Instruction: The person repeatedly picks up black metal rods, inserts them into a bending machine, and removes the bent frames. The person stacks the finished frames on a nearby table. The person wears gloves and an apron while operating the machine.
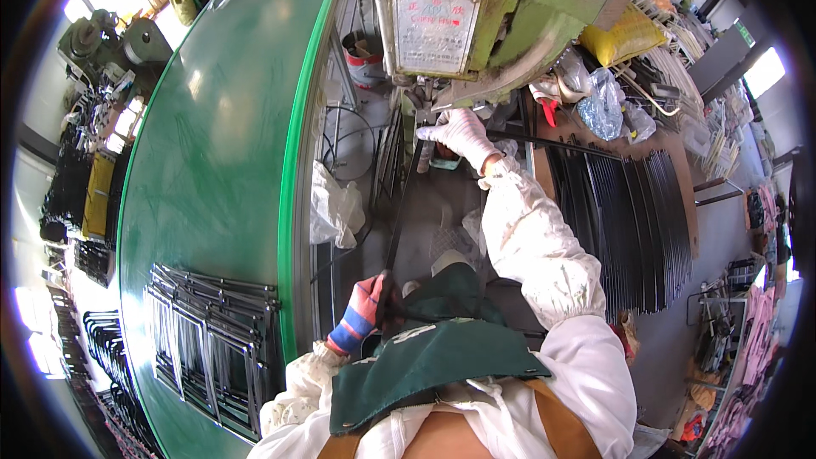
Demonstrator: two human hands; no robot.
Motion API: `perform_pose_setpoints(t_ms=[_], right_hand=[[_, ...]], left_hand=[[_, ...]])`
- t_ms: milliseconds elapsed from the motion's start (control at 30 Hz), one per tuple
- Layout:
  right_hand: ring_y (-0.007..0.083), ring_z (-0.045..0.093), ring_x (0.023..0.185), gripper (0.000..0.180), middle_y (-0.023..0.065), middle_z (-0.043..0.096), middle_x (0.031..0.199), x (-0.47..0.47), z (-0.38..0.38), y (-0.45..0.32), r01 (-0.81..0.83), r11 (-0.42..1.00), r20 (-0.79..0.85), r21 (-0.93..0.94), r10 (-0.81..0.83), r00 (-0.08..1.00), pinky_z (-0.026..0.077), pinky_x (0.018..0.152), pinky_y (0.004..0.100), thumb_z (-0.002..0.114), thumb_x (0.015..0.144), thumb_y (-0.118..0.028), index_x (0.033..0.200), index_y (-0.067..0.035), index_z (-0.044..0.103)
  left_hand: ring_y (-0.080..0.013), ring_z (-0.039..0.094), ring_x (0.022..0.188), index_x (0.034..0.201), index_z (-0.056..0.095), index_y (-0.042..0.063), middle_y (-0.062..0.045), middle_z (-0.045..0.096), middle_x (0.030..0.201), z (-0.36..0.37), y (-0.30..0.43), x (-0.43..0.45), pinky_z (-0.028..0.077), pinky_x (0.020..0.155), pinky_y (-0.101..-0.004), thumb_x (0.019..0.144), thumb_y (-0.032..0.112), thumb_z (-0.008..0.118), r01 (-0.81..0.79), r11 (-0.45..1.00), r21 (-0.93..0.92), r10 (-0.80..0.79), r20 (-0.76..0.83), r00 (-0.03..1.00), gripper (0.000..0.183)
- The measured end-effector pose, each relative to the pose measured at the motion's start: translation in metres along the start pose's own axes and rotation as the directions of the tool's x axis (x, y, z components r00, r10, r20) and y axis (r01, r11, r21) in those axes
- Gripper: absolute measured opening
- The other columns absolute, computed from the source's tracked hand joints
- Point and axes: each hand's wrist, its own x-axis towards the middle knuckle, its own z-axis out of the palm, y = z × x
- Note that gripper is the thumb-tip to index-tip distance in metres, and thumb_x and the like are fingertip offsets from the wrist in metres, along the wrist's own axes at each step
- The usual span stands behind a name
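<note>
My left hand [362,313], in an orange and blue striped knit glove, grips the lower end of a long, thin black metal bar [401,210] by my lap. The bar slants up and away to the tooling [426,108] under a green machine head [503,19], which looks like a press. There my right hand [464,134], in a whitish glove, lies palm down beside the tooling. Its fingertips are at the bar's far end, but their undersides are hidden, so its hold is unclear. A dark green apron [433,370] covers my lap.
Left stands a long green-topped table [223,140] with stacked black metal frames [210,344]. Many black bars [625,223] lie on a brown board at right; another black bar [554,143] crosses toward them. Beyond the table's edge are a bucket [363,64] and white plastic [335,204].
</note>
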Motion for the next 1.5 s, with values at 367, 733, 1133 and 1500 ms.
perform_pose_setpoints(t_ms=[367,733,1133,1500], right_hand=[[0.0331,0.059,0.067,0.059,0.0149,0.055,0.083,-0.067,-0.062,0.090,0.340,0.650,-0.026,-0.680,-0.485,0.874,0.050,0.063,0.0423,0.056,0.081,-0.003,0.134,-0.029,0.048],[0.0356,0.060,0.074,0.059,0.0171,0.058,0.090,-0.076,-0.092,0.106,0.367,0.678,0.091,-0.637,-0.407,0.909,0.049,0.067,0.0434,0.051,0.083,-0.004,0.137,-0.025,0.043],[0.0343,0.061,0.078,0.024,0.0137,0.063,0.083,-0.048,-0.031,0.039,0.251,0.834,-0.287,-0.491,-0.427,0.857,0.047,0.070,0.0443,0.060,0.086,-0.032,0.092,-0.009,0.065],[0.0343,0.062,0.081,0.027,0.0139,0.065,0.081,-0.023,-0.011,0.017,0.253,0.865,-0.193,-0.434,-0.363,0.911,0.048,0.073,0.0447,0.057,0.088,-0.035,0.089,-0.010,0.066]], left_hand=[[-0.0127,0.059,0.076,0.098,0.063,-0.004,-0.008,0.065,0.080,-0.005,-0.050,0.018,0.048,0.069,-0.0286,0.097,0.026,0.053,-0.280,0.924,0.262,0.342,-0.234,0.910,0.032],[-0.0047,0.049,0.074,0.093,0.062,-0.004,-0.001,0.064,0.081,-0.006,-0.043,0.015,0.044,0.069,-0.0248,0.096,0.025,0.054,-0.251,0.957,0.145,0.274,-0.172,0.946,0.030],[-0.0241,0.053,0.033,0.071,0.045,0.002,-0.020,0.057,0.053,-0.129,0.001,-0.004,0.035,0.026,-0.0297,0.097,0.046,0.041,-0.222,0.968,0.114,0.228,-0.038,0.973,0.051],[-0.0259,0.054,0.034,0.067,0.043,0.005,-0.016,0.052,0.047,-0.126,-0.019,-0.007,0.036,0.026,-0.0306,0.096,0.045,0.046,-0.277,0.960,0.033,0.278,-0.204,0.939,0.049]])
